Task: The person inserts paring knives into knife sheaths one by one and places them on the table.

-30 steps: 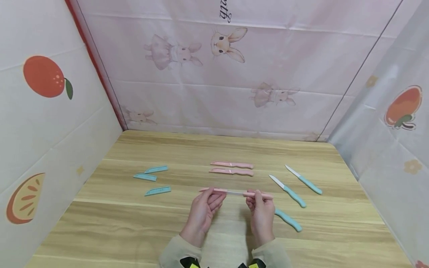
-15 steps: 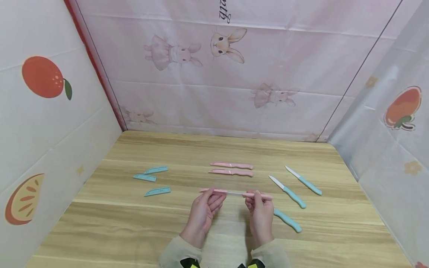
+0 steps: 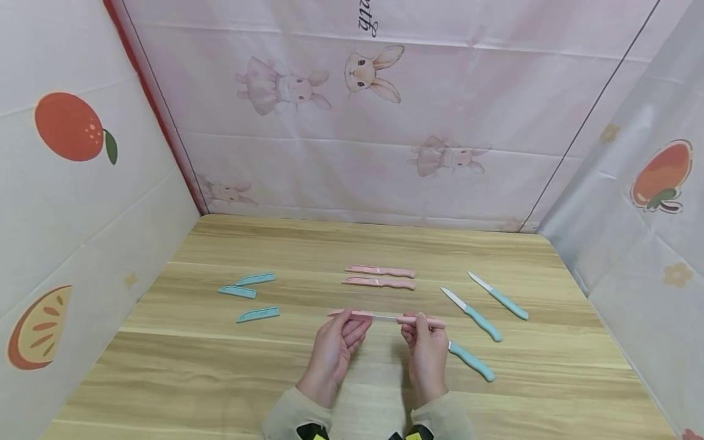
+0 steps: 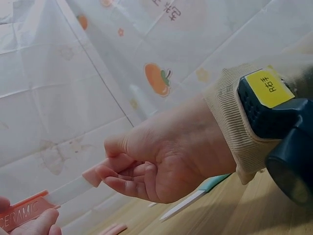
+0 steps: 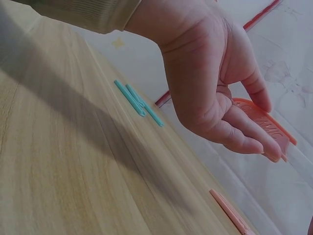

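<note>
My left hand (image 3: 332,354) pinches a pink blade sheath (image 3: 361,315) between thumb and fingers. Thumb and curled fingers of my right hand (image 3: 426,354) hold the pink handle (image 3: 437,323) of a paring knife. Its blade (image 4: 71,192) reaches into the sheath's open end, with a short white stretch bare between sheath and handle. In the left wrist view, raised letters reading CERAMIC show on the sheath. Both hands are raised over the table. Beside the right hand lies a turquoise-handled knife (image 3: 473,362), its blade hidden behind that hand.
Two pink sheathed knives (image 3: 381,271) lie behind the hands on the wooden table (image 3: 181,379). Two more turquoise knives (image 3: 484,322) with bare white blades lie at the right. Several turquoise sheaths (image 3: 258,314) lie at the left. Printed cloth (image 3: 330,153) walls the table in.
My right hand and the pink handle have shifted very slightly left, so the bare stretch of blade is a touch shorter. The left hand stays nearly still.
</note>
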The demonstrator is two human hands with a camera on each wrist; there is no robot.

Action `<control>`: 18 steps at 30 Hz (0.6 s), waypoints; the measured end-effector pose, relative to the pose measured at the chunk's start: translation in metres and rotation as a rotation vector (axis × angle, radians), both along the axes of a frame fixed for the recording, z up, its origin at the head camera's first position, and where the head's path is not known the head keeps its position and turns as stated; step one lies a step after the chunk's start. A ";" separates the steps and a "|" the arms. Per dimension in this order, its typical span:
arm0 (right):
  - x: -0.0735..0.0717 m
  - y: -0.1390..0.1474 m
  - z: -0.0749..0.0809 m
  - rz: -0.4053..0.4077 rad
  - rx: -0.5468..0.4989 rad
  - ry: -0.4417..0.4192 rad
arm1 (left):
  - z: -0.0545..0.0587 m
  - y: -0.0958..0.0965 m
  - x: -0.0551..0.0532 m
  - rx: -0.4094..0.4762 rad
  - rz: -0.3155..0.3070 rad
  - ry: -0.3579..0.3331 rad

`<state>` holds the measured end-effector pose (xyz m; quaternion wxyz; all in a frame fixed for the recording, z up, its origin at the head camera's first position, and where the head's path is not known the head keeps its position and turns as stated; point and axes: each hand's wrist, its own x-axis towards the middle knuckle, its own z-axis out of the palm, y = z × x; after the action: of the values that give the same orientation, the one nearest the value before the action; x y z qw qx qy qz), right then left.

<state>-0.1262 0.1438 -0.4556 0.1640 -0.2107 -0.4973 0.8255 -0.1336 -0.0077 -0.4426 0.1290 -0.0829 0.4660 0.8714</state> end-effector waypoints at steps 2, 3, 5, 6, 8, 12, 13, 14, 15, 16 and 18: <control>0.000 -0.001 -0.001 -0.001 0.003 0.012 | 0.000 0.001 0.000 -0.004 -0.001 0.000; 0.000 -0.001 -0.001 -0.002 0.004 0.017 | 0.000 0.001 0.000 -0.004 -0.005 -0.002; 0.001 -0.003 -0.002 0.001 0.009 0.020 | -0.001 0.002 0.001 0.001 -0.016 -0.003; 0.001 -0.004 -0.002 0.005 0.013 0.016 | -0.001 0.002 0.001 0.004 -0.023 -0.006; 0.001 -0.006 -0.002 0.012 0.024 0.008 | -0.001 0.003 0.002 0.008 -0.035 -0.011; 0.002 -0.008 -0.002 0.019 0.037 -0.005 | -0.001 0.004 0.003 0.011 -0.040 -0.019; 0.002 -0.008 -0.002 0.019 0.035 -0.003 | -0.001 0.005 0.004 0.011 -0.038 -0.016; 0.002 -0.008 -0.002 0.018 0.034 -0.002 | -0.001 0.005 0.004 0.012 -0.038 -0.015; 0.002 -0.008 -0.002 0.018 0.031 -0.001 | -0.001 0.005 0.004 0.013 -0.037 -0.013; 0.002 -0.008 -0.002 0.018 0.027 -0.001 | -0.001 0.005 0.004 0.014 -0.037 -0.013; 0.002 -0.008 -0.001 0.020 0.024 -0.003 | -0.001 0.005 0.004 0.017 -0.035 -0.015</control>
<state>-0.1243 0.1357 -0.4570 0.1573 -0.2051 -0.5093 0.8208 -0.1298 -0.0030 -0.4435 0.1483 -0.0802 0.4590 0.8723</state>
